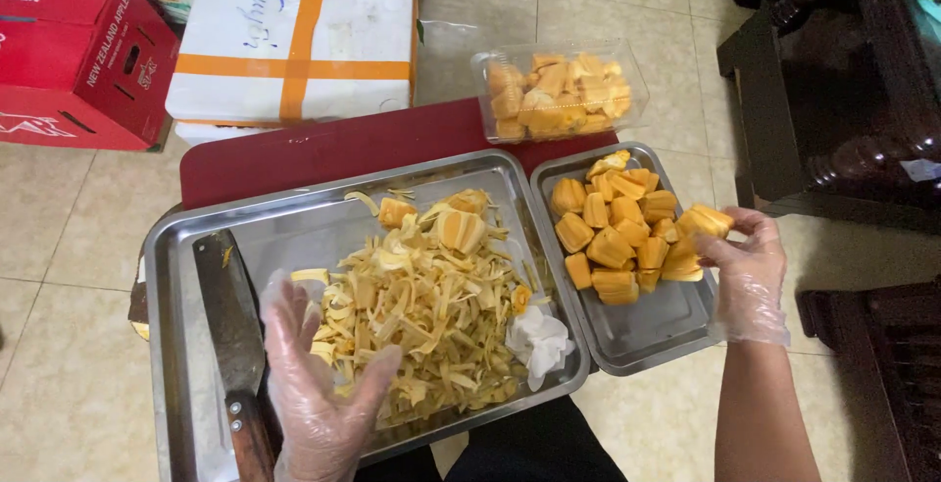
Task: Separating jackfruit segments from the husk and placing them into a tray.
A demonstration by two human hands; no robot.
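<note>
While the large steel tray [186, 276] holds pale jackfruit strands [421, 315] and a cleaver [230, 335], the right hand [750, 271] clamps its fingers [730, 237] on a jackfruit pod [706, 219] over the small tray [647, 330] of pods; left hand [319, 384] hovers, fingers spread, above the strands

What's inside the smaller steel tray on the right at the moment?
The smaller steel tray holds a heap of orange jackfruit pods toward its far end; the near end is bare metal. The gloved right hand holds one pod at the pile's edge. Whatever lies beneath the heap is covered.
</note>
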